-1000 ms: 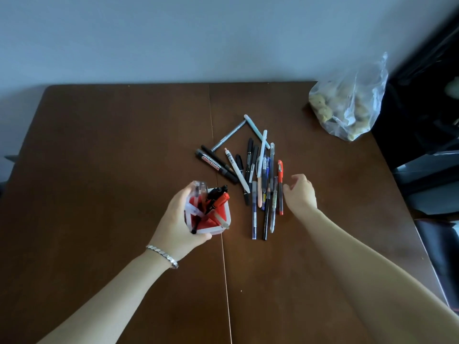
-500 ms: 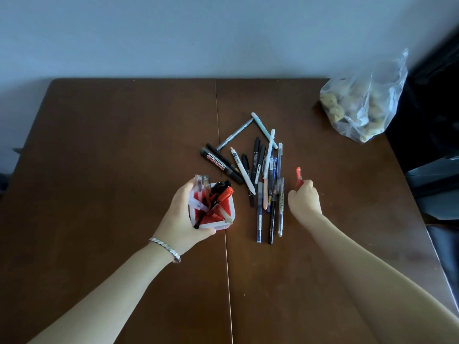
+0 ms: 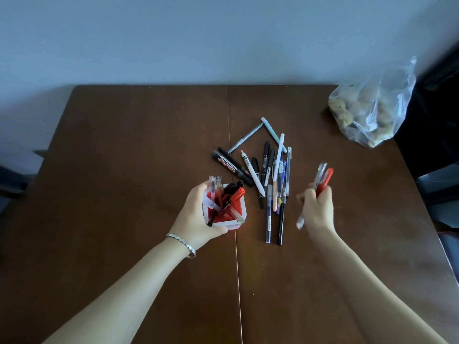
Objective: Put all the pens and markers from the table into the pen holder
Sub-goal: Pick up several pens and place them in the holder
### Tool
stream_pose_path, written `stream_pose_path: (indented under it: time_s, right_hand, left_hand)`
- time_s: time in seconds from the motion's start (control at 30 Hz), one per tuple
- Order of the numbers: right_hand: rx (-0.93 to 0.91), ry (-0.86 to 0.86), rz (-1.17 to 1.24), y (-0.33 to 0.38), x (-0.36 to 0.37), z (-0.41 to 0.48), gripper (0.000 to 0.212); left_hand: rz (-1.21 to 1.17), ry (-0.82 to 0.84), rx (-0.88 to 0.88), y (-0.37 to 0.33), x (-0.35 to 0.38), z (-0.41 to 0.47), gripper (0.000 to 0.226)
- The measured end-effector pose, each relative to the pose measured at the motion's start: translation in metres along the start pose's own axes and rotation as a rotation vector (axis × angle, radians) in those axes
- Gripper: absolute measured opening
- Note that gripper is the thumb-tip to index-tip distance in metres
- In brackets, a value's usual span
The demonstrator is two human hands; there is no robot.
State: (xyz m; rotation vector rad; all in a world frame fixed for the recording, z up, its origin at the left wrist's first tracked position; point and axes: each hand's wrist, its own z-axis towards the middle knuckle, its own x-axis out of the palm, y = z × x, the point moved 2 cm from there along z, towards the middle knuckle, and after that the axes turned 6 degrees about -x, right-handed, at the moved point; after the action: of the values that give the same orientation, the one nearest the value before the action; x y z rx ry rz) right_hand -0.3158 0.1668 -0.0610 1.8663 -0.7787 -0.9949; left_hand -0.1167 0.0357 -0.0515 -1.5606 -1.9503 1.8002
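A square red and white pen holder (image 3: 233,223) stands on the brown table (image 3: 124,170), holding several pens and markers. My left hand (image 3: 196,217) grips its left side. A pile of pens and markers (image 3: 269,177) lies just right of the holder, with a black whiteboard marker (image 3: 229,167) at its left. My right hand (image 3: 318,209) is lifted right of the pile, shut on a red pen (image 3: 325,181) and a clear pen (image 3: 319,175) held together.
A clear plastic bag (image 3: 370,112) with lumpy contents sits at the table's far right corner. A grey wall runs behind the table. Dark furniture stands off the right edge. A seam runs down the table's middle.
My right hand picked the red pen and a clear pen out of the pile and lifted them to the right. The left hand stayed on the holder.
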Motion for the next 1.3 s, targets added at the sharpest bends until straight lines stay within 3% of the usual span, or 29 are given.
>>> stream_pose_path:
  time_s: [0.1, 0.2, 0.37, 0.47, 0.67, 0.8, 0.87, 1.0, 1.1, 1.2, 1.3]
  right_hand:
    - [-0.258, 0.143, 0.323, 0.035, 0.013, -0.026, 0.027]
    - [-0.412, 0.176, 0.353, 0.051, 0.023, -0.042, 0.04]
    - [-0.298, 0.027, 0.492, 0.047, 0.018, -0.037, 0.027]
    - [-0.287, 0.019, 0.48, 0.043, 0.012, -0.036, 0.027]
    - [-0.314, 0.085, 0.478, 0.04, 0.031, -0.049, 0.025]
    - [-0.336, 0.156, 0.486, 0.039, 0.065, -0.058, 0.026]
    - [-0.334, 0.201, 0.4, 0.034, 0.08, -0.061, 0.022]
    - [-0.325, 0.221, 0.29, 0.022, 0.091, -0.064, 0.038]
    - [-0.573, 0.165, 0.078, 0.026, 0.084, -0.062, 0.047]
    - [-0.871, 0.292, -0.238, 0.022, 0.082, -0.062, 0.038]
    - [-0.986, 0.397, -0.413, 0.014, 0.067, -0.067, 0.038]
  left_hand:
    - [0.043, 0.0, 0.025, 0.006, 0.001, 0.005, 0.091]
    - [0.216, -0.017, 0.153, 0.002, 0.002, 0.009, 0.102]
    - [0.421, -0.012, 0.371, -0.024, 0.01, 0.024, 0.108]
    - [0.512, -0.045, 0.43, -0.028, 0.017, 0.033, 0.083]
    - [0.17, -0.11, 0.389, -0.019, 0.009, 0.034, 0.015]
    - [0.04, -0.143, 0.261, -0.001, 0.001, 0.027, 0.011]
    - [-0.007, -0.117, 0.264, 0.002, 0.002, 0.021, 0.014]
    - [-0.061, 0.0, 0.292, 0.005, 0.003, 0.016, 0.037]
    - [0.009, 0.08, 0.302, 0.007, 0.0, 0.016, 0.066]
    - [0.101, 0.074, 0.308, 0.01, -0.003, 0.014, 0.086]
    - [0.089, 0.028, 0.285, 0.01, -0.007, 0.012, 0.093]
